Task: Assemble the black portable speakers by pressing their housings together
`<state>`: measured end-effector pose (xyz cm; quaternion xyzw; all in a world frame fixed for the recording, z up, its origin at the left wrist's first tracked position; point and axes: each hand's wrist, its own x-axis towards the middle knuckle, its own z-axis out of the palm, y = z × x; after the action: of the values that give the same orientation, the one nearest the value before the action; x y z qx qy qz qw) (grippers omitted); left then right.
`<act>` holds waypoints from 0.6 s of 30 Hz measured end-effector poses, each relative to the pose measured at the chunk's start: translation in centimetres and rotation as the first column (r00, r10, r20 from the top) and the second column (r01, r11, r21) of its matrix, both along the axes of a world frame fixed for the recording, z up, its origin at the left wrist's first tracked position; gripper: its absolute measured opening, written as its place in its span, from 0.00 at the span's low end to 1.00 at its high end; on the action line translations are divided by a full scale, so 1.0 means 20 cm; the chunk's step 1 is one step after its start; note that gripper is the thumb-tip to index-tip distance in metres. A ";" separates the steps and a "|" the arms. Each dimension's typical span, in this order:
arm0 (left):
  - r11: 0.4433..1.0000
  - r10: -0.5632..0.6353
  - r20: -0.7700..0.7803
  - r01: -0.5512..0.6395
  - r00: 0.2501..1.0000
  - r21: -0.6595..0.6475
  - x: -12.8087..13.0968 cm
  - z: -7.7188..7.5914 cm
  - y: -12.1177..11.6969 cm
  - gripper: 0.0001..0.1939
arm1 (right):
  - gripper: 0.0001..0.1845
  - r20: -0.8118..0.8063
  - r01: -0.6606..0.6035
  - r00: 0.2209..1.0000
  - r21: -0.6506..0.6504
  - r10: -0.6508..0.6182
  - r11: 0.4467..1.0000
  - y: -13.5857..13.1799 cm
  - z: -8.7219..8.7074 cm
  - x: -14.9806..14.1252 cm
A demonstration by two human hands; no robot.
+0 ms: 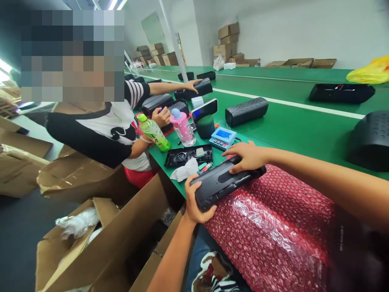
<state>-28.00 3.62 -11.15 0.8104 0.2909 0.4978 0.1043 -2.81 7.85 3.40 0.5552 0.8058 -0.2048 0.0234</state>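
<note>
A long black speaker (215, 184), smooth-faced with a raised oval pad and slots along one edge, rests at a slant on red bubble wrap (273, 219). Around its near left end is my left hand (194, 200), fingers on the far side and thumb on the near side. My right hand (246, 156) grips the far right part, with the thumb on the upper face and the fingers over the far edge. Just beyond it lie a blue device with a screen (223, 137), a black panel with a round part (182, 157) and a crumpled white cloth (185, 170).
A co-worker (115, 125) at the left reaches towards another black speaker (203, 87). A green bottle (154, 132), a pink-lidded bottle (184, 127) and a phone (205, 110) stand between us. More speakers (246, 111) lie along the green belt (291, 134). Open cartons (121, 235) fill the lower left.
</note>
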 end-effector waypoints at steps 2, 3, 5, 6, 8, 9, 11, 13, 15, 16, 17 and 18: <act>1.000 -0.017 0.003 0.017 1.000 0.010 0.00 0.00 0.00 0.39 | 0.38 -0.062 -0.071 0.996 -0.062 0.067 0.996 0.01 0.01 -0.07; 1.000 -0.028 0.008 0.028 1.000 0.012 -0.01 -0.01 -0.01 0.39 | 0.38 -0.080 -0.108 0.992 -0.095 0.100 0.990 0.02 0.01 -0.10; 0.999 -0.042 0.018 0.042 0.999 -0.002 -0.01 -0.01 -0.01 0.40 | 0.37 -0.096 -0.158 0.985 -0.145 0.145 0.977 0.02 0.00 -0.14; 0.999 -0.046 0.025 0.046 0.999 -0.009 -0.01 -0.01 -0.02 0.40 | 0.37 -0.106 -0.168 0.983 -0.160 0.152 0.973 0.01 0.00 -0.15; 0.999 -0.052 0.039 0.052 0.998 0.002 -0.01 -0.02 -0.03 0.41 | 0.35 -0.146 -0.150 0.981 -0.163 0.127 0.975 0.00 -0.02 -0.15; 0.998 -0.056 0.040 0.055 0.998 0.021 -0.01 -0.03 -0.04 0.41 | 0.35 -0.170 -0.127 0.980 -0.159 0.100 0.979 -0.01 -0.03 -0.14; 0.995 -0.063 0.039 0.060 0.997 0.074 -0.01 -0.04 -0.04 0.42 | 0.33 -0.201 -0.081 0.978 -0.134 0.053 0.988 -0.04 -0.05 -0.13; 0.990 -0.076 0.030 0.072 0.997 0.120 -0.01 -0.05 -0.05 0.43 | 0.31 -0.220 -0.069 0.975 -0.101 0.045 0.993 -0.07 -0.05 -0.12; 0.984 -0.091 0.023 0.087 0.996 0.153 -0.01 -0.07 -0.05 0.45 | 0.29 -0.235 -0.073 0.970 -0.075 0.053 0.995 -0.10 -0.05 -0.13; 0.982 -0.096 0.024 0.091 0.995 0.167 -0.01 -0.07 -0.05 0.46 | 0.29 -0.236 -0.065 0.971 -0.070 0.046 0.995 -0.11 -0.06 -0.13; 0.980 -0.098 0.026 0.092 0.995 0.176 -0.01 -0.08 -0.05 0.48 | 0.29 -0.236 -0.046 0.971 -0.070 0.029 0.996 -0.12 -0.06 -0.14; 0.980 -0.095 0.031 0.088 0.995 0.179 -0.01 -0.09 -0.05 0.48 | 0.29 -0.233 -0.024 0.972 -0.071 0.007 0.997 -0.13 -0.06 -0.15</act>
<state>-28.17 2.68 -12.94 0.8190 0.2059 0.5322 0.0600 -5.75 5.30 2.23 0.5199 0.7992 -0.2977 -0.0493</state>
